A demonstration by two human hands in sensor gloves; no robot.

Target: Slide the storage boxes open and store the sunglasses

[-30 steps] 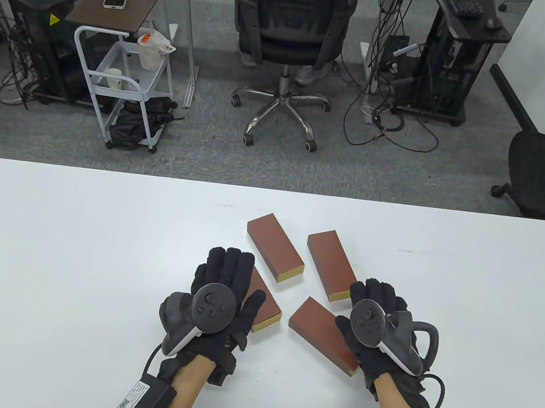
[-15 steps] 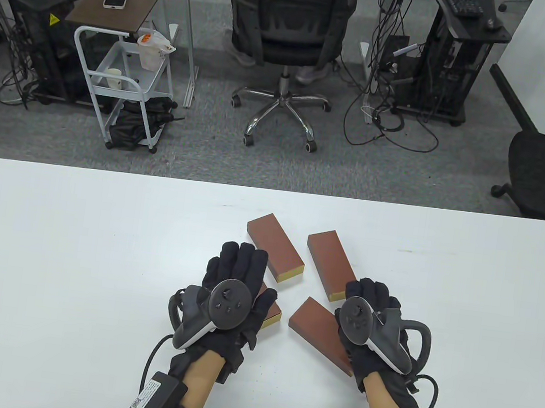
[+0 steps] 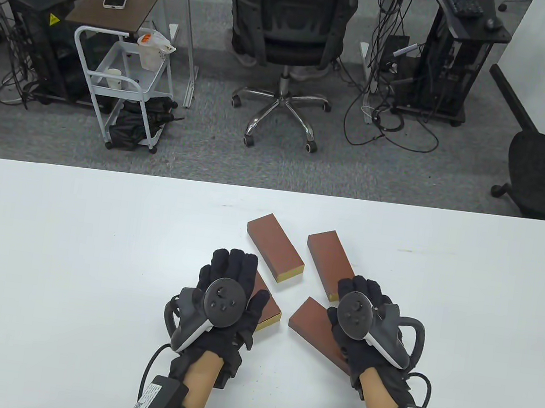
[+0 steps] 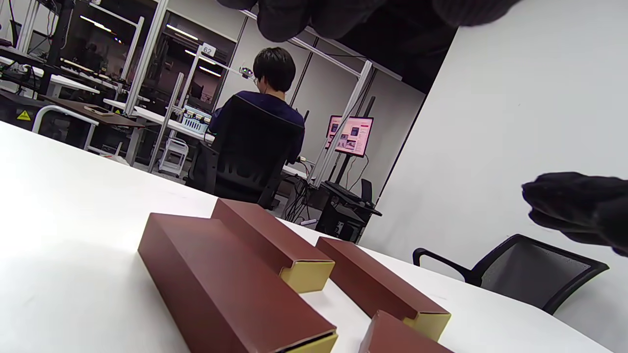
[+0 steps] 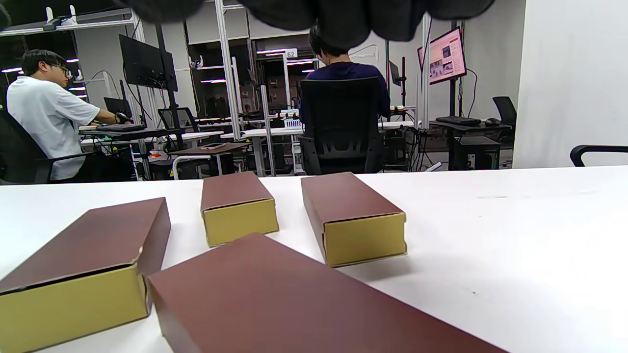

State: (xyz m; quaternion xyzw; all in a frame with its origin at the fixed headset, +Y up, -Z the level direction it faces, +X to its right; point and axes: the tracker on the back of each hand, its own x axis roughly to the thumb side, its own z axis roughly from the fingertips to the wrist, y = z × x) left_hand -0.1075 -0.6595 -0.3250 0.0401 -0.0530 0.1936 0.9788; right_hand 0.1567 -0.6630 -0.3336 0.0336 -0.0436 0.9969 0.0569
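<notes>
On the white table [image 3: 71,247] lie 4 brown storage boxes with yellow ends, all slid closed, grouped a little right of centre in the lower half of the table view.

Furthest left, the left hand [image 3: 227,303] hangs over the near-left box [image 3: 266,306], which shows only as a strip at the hand's right side. The fingers point away from the person, fairly straight and slack. In the left wrist view they hang clear above the box, grasping nothing.

Up and to the right sits the far-left box [image 3: 274,247], angled, its yellow end facing down-right. Next to it, apart by a narrow gap, is the far-right box [image 3: 330,261], its lower end hidden under the right fingers.

Below that, the near-right box [image 3: 316,327] lies slantwise at lower centre-right. The right hand [image 3: 362,323] sits above its right part. In the right wrist view the fingers hang at the top edge, off the box, holding nothing. They look loose.

No sunglasses show in any view.

Beyond the table, at upper centre, a person sits in a black office chair [image 3: 289,21], back turned.
</notes>
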